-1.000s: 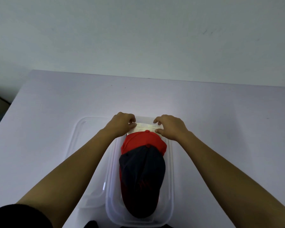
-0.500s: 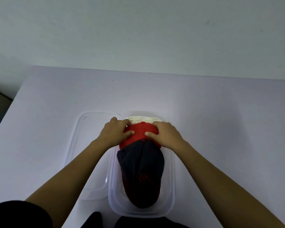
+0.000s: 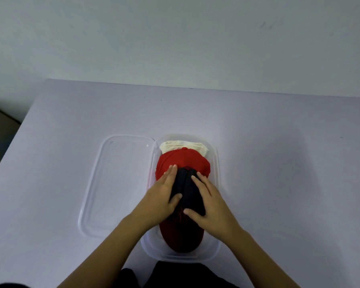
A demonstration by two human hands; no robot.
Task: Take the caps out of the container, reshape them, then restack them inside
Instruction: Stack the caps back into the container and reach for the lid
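2 flat, open hands, our left hand (image 3: pixel 162 196) and right hand (image 3: pixel 208 201), press the dark cap (image 3: pixel 186 190) to settle the stack inside the container (image 3: pixel 214 204).

Two bare forearms ending in the left hand (image 3: pixel 161 199) and right hand (image 3: pixel 211 208), without rings, watches or sleeves below the elbow; dark clothing visible at the lower frame edge.

Both hands (image 3: pixel 187 196) flat (fingers (image 3: pixel 172 173) spread)
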